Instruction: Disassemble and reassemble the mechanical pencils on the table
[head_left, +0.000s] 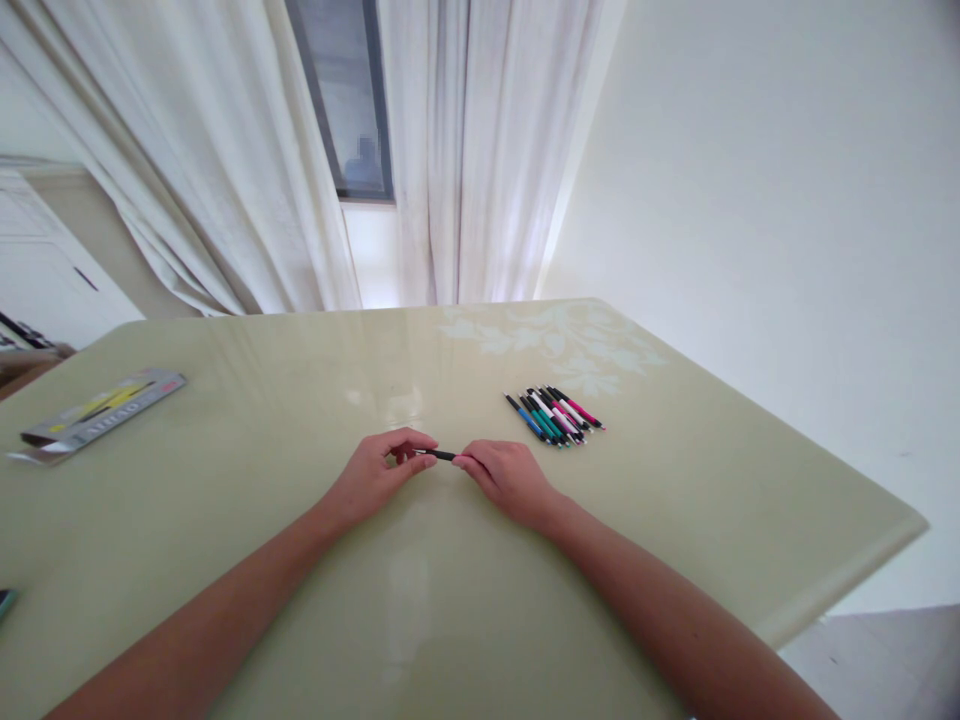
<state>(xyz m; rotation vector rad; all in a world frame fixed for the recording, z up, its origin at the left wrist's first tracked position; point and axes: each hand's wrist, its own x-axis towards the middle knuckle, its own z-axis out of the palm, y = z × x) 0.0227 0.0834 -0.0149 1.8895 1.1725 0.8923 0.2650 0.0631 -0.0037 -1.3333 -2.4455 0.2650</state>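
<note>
Between my two hands a slim pen (444,456) lies nearly level, its black part showing in the gap. My left hand (382,468) pinches one end between thumb and fingers, where a light tip shows. The other end is in the closed fingers of my right hand (510,478), which hide it. Both hands are low over the middle of the table. Beyond my right hand, a row of several pens (555,415) lies side by side, with black, blue, green, white and pink parts.
The pale green glossy table (285,620) has a white leaf pattern at its far right. An open-ended grey and yellow box (105,412) lies at the left. A dark, green-edged object (6,602) is cut off at the left border. Curtains (495,150) hang behind; a white wall (765,220) borders the right.
</note>
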